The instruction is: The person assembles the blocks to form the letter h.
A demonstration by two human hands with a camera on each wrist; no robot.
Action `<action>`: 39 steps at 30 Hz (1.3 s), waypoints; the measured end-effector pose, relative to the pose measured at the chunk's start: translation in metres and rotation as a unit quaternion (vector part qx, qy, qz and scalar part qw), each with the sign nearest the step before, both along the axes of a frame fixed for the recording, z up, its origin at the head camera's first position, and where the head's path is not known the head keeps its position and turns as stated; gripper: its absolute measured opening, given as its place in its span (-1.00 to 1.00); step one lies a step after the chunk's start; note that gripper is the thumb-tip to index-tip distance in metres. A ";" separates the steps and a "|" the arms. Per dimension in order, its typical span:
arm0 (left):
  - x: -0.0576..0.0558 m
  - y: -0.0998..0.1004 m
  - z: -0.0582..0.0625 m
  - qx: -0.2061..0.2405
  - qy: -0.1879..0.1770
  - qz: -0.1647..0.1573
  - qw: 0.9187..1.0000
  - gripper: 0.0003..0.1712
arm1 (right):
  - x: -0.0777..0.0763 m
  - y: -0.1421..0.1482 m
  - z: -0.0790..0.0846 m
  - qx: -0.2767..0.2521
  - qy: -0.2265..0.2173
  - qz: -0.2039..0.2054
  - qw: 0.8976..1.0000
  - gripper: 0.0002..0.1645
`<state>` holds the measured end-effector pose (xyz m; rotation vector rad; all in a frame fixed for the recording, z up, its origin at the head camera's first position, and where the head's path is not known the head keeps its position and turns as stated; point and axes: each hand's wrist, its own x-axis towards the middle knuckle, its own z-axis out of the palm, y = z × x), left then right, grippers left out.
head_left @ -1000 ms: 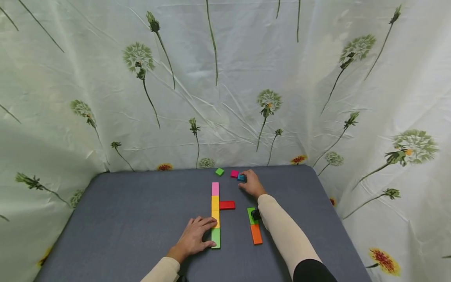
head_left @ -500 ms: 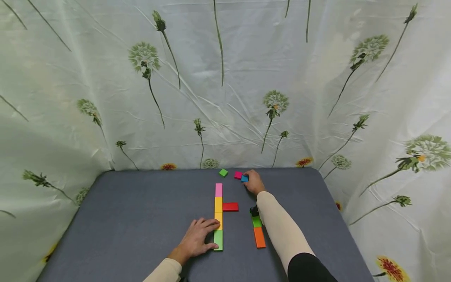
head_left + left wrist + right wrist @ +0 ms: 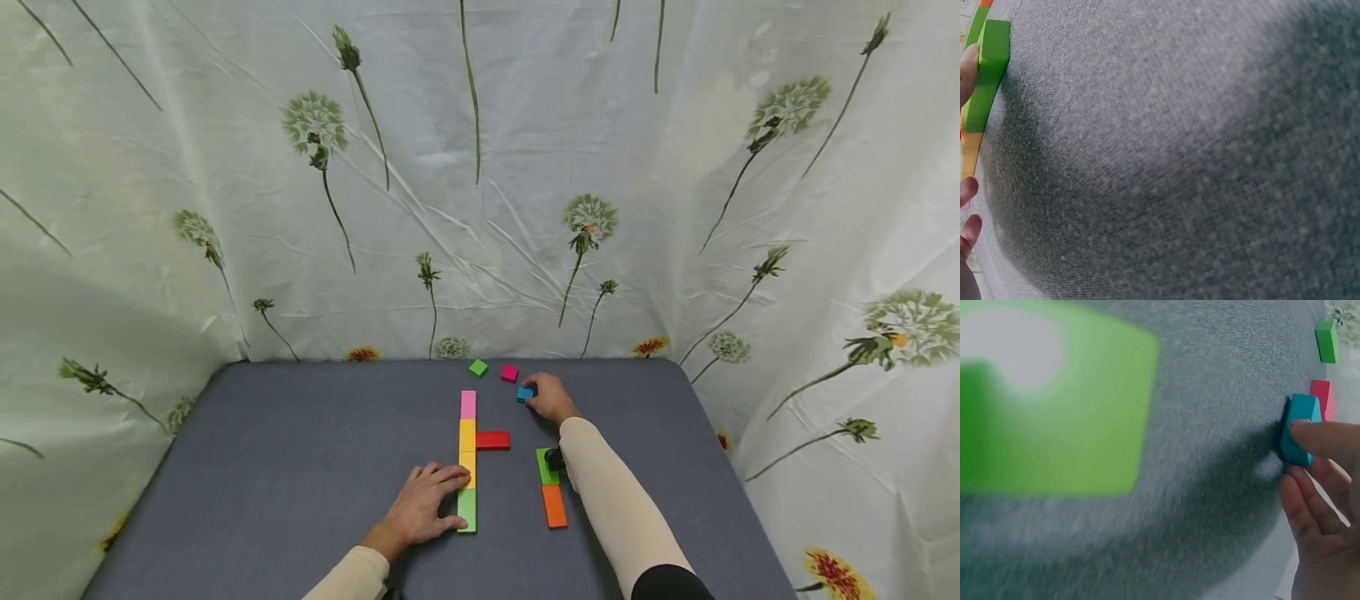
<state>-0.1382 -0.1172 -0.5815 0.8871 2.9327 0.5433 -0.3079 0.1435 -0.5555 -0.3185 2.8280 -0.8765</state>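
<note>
In the head view my right hand (image 3: 553, 400) pinches a small blue block (image 3: 524, 394) between thumb and fingers near the table's far side. The right wrist view shows the thumb on the near face of this blue block (image 3: 1301, 407). My left hand (image 3: 423, 504) rests beside a straight row of blocks. Its thumb touches the light green block (image 3: 467, 503) at the near end, and its fingertips lie on a yellow block (image 3: 468, 460). Farther up the row come another yellow block (image 3: 467, 435) and a pink block (image 3: 468, 404). A red block (image 3: 492, 440) sticks out rightward from the row.
A green block (image 3: 543, 463) and an orange block (image 3: 554, 506) lie end to end under the right forearm. Near the far edge lie a small green block (image 3: 477, 368) and a small magenta block (image 3: 509, 372). A flowered curtain (image 3: 480, 217) hangs behind the grey table (image 3: 315, 450).
My right hand has drawn the blue block away from the magenta block, toward me. The left hand stays at the row. The whole view has shifted slightly.
</note>
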 end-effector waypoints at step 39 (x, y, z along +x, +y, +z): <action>-0.001 0.001 0.001 -0.018 -0.019 0.010 1.000 -0.24 | 0.072 0.000 -0.003 -0.001 -0.010 0.088 0.996 -0.67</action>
